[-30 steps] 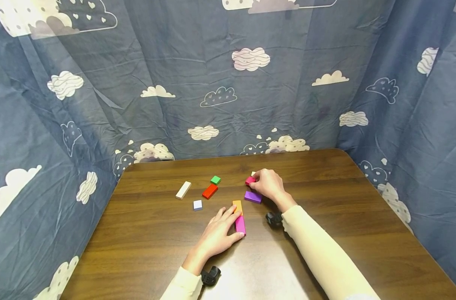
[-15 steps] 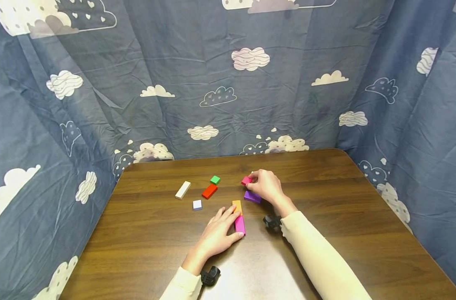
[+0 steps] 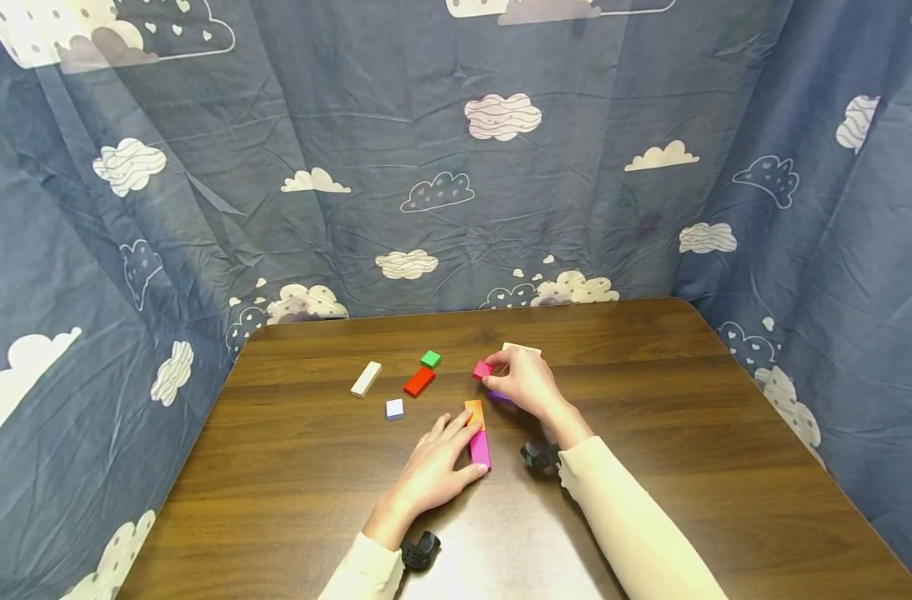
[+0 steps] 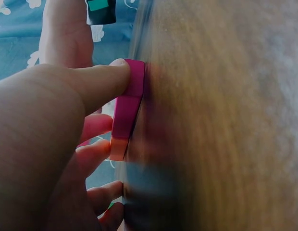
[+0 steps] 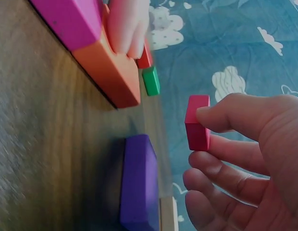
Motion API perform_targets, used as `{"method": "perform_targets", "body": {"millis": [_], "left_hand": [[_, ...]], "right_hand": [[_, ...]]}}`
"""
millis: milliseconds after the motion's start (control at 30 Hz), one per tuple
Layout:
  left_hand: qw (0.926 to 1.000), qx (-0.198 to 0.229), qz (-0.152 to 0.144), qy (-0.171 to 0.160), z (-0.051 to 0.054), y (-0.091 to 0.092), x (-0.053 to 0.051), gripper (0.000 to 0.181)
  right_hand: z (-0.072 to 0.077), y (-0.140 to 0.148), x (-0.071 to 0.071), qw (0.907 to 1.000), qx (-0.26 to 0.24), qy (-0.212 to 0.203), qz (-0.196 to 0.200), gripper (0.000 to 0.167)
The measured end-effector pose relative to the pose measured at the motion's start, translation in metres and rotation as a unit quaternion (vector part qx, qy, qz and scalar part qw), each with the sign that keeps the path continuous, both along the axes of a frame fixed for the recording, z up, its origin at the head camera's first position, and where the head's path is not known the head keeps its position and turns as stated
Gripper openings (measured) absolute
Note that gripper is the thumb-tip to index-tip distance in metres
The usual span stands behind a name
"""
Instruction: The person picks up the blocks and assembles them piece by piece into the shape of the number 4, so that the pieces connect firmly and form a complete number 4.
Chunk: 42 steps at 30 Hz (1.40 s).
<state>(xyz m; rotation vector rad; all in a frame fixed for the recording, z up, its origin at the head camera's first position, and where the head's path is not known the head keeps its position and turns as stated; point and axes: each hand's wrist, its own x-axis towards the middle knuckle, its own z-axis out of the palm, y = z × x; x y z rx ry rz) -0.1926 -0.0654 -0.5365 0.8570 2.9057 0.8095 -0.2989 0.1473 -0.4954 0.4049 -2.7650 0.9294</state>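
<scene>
A magenta block (image 3: 480, 452) and an orange block (image 3: 474, 408) lie end to end on the table. My left hand (image 3: 435, 468) rests on them, its thumb touching the magenta block's near end and its fingers lying on the orange one. Between thumb and fingertips, my right hand (image 3: 527, 381) pinches a small crimson block (image 5: 194, 108), raised off the table in the right wrist view. Below that hand lies a purple block (image 5: 138, 183), partly hidden by it in the head view. Behind the hand a cream block (image 3: 522, 347) shows.
To the left on the wooden table (image 3: 291, 467) lie a white block (image 3: 366, 379), a red block (image 3: 419, 382), a green block (image 3: 430, 360) and a small pale-blue block (image 3: 394, 409). A cloud-patterned curtain (image 3: 396, 125) stands behind the table and at both sides.
My right hand has moved left and slightly nearer with the crimson block, now covering part of the purple block and uncovering more of the cream one. The left hand stays put.
</scene>
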Motion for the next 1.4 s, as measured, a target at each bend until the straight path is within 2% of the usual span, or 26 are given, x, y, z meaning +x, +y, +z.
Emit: {"method": "perform_targets", "body": {"millis": [133, 400, 833, 1400], "left_hand": [[1.0000, 0.000, 0.000, 0.007, 0.000, -0.001, -0.001, 0.068], [0.9999, -0.007, -0.003, 0.014, -0.002, -0.001, -0.001, 0.069], [1.0000, -0.004, 0.000, 0.009, 0.001, -0.001, 0.001, 0.068], [1.0000, -0.006, 0.001, 0.002, 0.001, -0.001, 0.000, 0.068]], "right_hand": [[-0.003, -0.005, 0.002, 0.9998, 0.002, -0.007, 0.018, 0.027], [-0.008, -0.010, 0.004, 0.9993, 0.029, 0.004, 0.022, 0.026], [-0.007, -0.015, 0.007, 0.9944, 0.079, 0.011, 0.069, 0.027], [-0.013, -0.020, 0.002, 0.9904, 0.108, 0.014, 0.085, 0.027]]}}
